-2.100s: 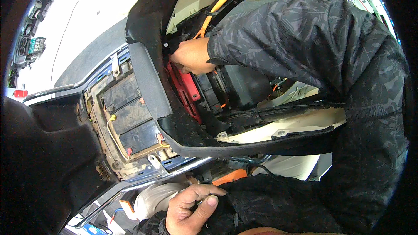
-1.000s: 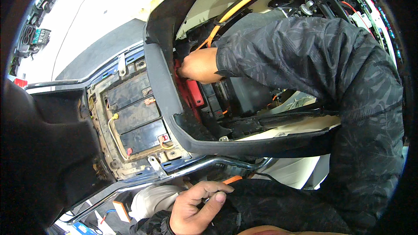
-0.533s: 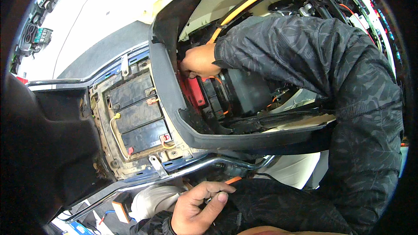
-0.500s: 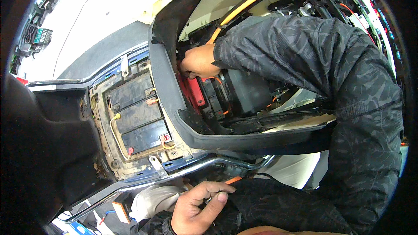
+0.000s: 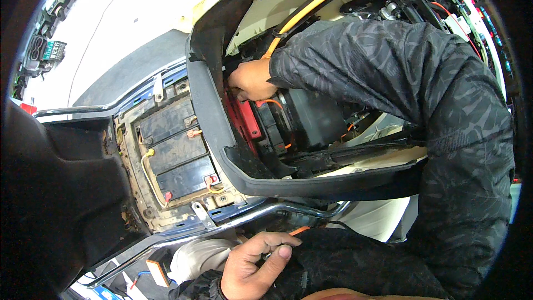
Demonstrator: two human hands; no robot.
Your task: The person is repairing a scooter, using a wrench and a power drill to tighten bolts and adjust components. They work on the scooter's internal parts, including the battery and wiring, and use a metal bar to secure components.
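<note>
Two bare hands in frame. Right hand (image 5: 250,79), upper centre, fingers curled down over upper end of one red bracket (image 5: 247,119), which sits mid-frame inside black-rimmed bay (image 5: 325,189); fingertips hidden, grip can't be told from here. Left hand (image 5: 256,266), lower centre, half-curled, thumb near forefinger; whether holding anything, unclear. Left of centre: three black battery blocks (image 5: 177,149), two metal tabs (image 5: 203,216). One thick orange cable (image 5: 311,1) arches above sleeve (image 5: 355,61).

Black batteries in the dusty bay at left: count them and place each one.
3: the upper battery, the middle battery below it, and the lower battery, nearest the lower chrome rail. Others may be hidden underneath.
</note>
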